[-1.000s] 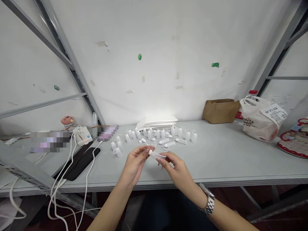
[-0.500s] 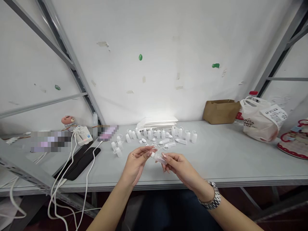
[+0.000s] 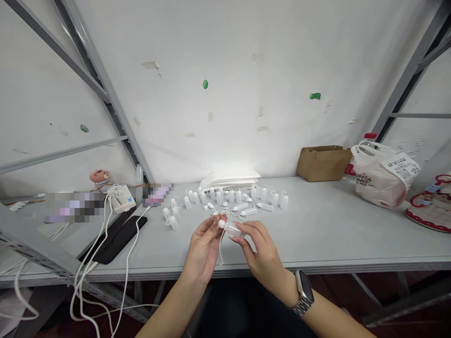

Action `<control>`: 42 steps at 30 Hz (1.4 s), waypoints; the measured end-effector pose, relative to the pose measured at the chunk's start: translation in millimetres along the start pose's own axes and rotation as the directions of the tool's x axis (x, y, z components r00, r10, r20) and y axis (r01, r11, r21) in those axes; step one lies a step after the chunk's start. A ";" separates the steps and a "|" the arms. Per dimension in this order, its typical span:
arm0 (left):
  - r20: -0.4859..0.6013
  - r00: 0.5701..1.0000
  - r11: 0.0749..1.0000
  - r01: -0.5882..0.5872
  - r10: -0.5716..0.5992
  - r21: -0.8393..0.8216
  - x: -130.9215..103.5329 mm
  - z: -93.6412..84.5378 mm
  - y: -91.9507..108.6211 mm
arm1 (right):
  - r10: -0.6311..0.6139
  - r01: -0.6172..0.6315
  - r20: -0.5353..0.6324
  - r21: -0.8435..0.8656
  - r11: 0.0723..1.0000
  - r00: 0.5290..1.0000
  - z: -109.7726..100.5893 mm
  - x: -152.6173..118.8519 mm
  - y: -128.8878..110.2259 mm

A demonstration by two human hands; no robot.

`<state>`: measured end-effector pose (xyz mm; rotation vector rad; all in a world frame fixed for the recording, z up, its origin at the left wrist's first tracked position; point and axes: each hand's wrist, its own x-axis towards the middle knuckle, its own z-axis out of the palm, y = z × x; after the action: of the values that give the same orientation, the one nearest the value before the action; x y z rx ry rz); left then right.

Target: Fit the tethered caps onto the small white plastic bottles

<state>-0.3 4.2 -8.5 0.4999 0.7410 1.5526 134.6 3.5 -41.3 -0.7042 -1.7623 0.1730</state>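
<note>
the two hands are working on one small bottle (image 3: 232, 228), which they are holding in the air above the front part of the table (image 3: 327, 230). in my judgement, the person is adjusting the cap (image 3: 221, 224), but the fingers are hiding the exact contact, so i cannot tell if it is turning or being pressed. the next move is probably calling for a steady hold on the soft body, without squeezing, while the fingertips are working at the cap.

the left hand (image 3: 203, 249) is making a narrow pinch at the cap end, with the thumb on the near side. the right hand (image 3: 262, 246) is holding the bottle body near its base, the thumb lying below and the fingers lying over the top. the bottle is leaning sideways, its cap pointing toward the left hand. a thin white strip (image 3: 220, 249) is hanging down beside the left fingers; it seems to be coming from the cap.

both forearms are reaching in from the bottom edge and are nearing each other at the hands. the right wrist is wearing a watch (image 3: 305, 287). behind the hands, other bottles are standing (image 3: 283, 202) and lying (image 3: 265, 206) on the table.
</note>
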 end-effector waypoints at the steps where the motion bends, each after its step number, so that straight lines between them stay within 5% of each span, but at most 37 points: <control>1: -0.007 1.000 1.000 0.004 -0.004 0.000 -1.5 0.6 0.6 | -0.022 0.022 0.000 -0.003 1.000 1.000 -0.2 -0.8 -0.1; 4: 0.023 0.999 0.999 -0.030 0.030 0.023 -2.6 -1.1 0.1 | 0.052 -0.052 -0.002 0.064 0.997 0.999 -1.1 0.5 -3.0; 6: 0.072 0.995 0.995 -0.079 0.075 0.057 -0.6 -4.2 -1.0 | 0.265 -0.272 0.062 0.192 0.943 0.962 -2.7 5.4 -6.4; 9: 0.142 0.983 0.985 -0.135 0.119 0.109 3.6 -8.1 -2.6 | 0.555 -0.679 0.392 0.432 0.593 0.734 -6.6 16.3 -10.5; 11: 0.163 0.979 0.981 -0.144 0.122 0.131 5.6 -9.1 -3.2 | 0.565 -0.804 0.582 0.506 0.312 0.585 -8.5 22.1 -11.6; 12: 0.160 0.980 0.980 -0.144 0.121 0.135 6.3 -9.2 -3.4 | 0.557 -0.818 0.619 0.528 0.229 0.555 -8.8 23.9 -11.8; 14: 0.134 0.984 0.983 -0.134 0.117 0.127 7.5 -9.2 -3.5 | 0.579 -0.802 0.597 0.569 0.182 0.555 -8.0 25.1 -11.7; 20: 0.087 0.992 0.991 -0.102 0.094 0.088 10.3 -10.4 -0.9 | 0.630 -0.754 0.458 0.560 0.344 0.627 -4.4 22.8 -10.4; 25: 0.104 0.992 0.986 -0.092 0.078 0.137 9.0 -9.9 4.6 | 0.520 -0.846 0.670 0.461 0.267 0.529 -6.3 21.9 -7.4; 31: 0.087 0.993 0.974 -0.097 0.080 0.205 9.9 -10.1 6.7 | 0.575 -0.691 0.384 0.423 0.586 0.722 -1.6 16.8 -4.0; 34: 0.102 0.993 0.975 -0.086 0.067 0.204 10.2 -9.9 6.3 | 0.596 -0.713 0.395 0.435 0.549 0.699 -2.5 18.1 -5.6; 39: 0.129 0.990 0.970 -0.077 0.048 0.232 9.8 -8.8 9.3 | 0.502 -0.827 0.657 0.456 0.329 0.562 -6.5 22.8 -5.5; 42: 0.120 0.992 0.971 -0.065 0.038 0.231 9.8 -9.5 9.9 | 0.522 -0.769 0.565 0.451 0.453 0.638 -5.1 20.5 -4.4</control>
<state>-15.1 12.2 -9.1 0.7831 0.8331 1.4782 134.7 9.9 -20.6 -0.8147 -1.4675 1.5085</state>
